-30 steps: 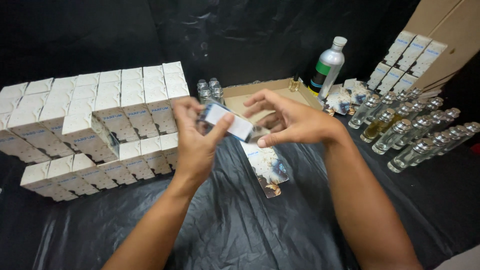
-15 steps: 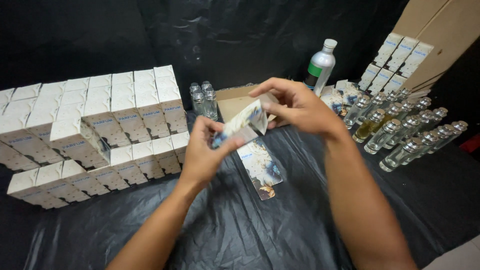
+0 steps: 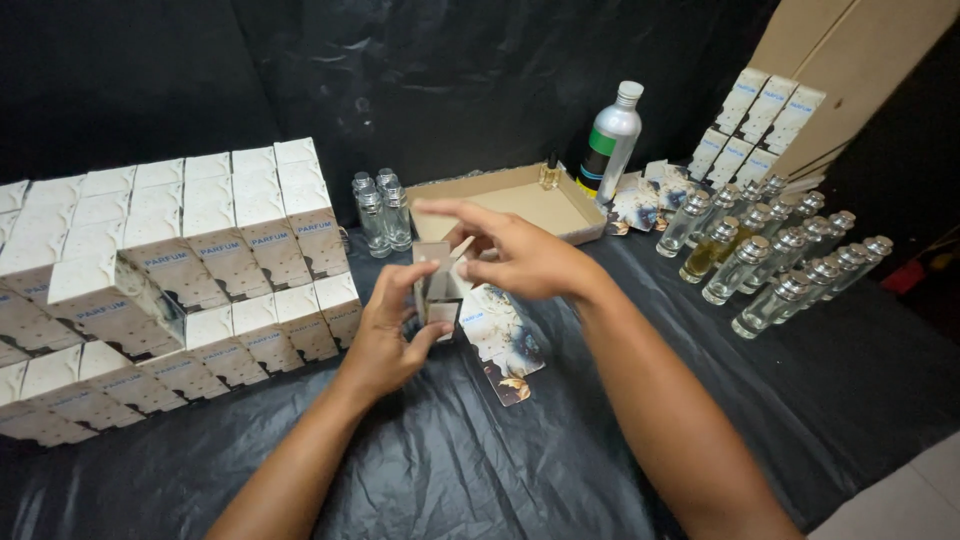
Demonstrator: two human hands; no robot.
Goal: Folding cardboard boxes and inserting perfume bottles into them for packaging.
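— While the stacked white boxes sat far to my left, where was your work?

— Just right of them, near the middle of the black plastic sheet. I gripped the small carton in my left hand, thumb on its near face, long axis upright, open top facing up.

— And the other hand?

— My right hand came in from the right, just above and touching the carton's top flaps, fingers half spread and holding nothing; it was the nearer one to the opening.

— How did the carton look?

— Pale outside, dull grey-brown inside, flaps standing. A flat printed carton blank lay just right of it; capped glass bottles stood far right.
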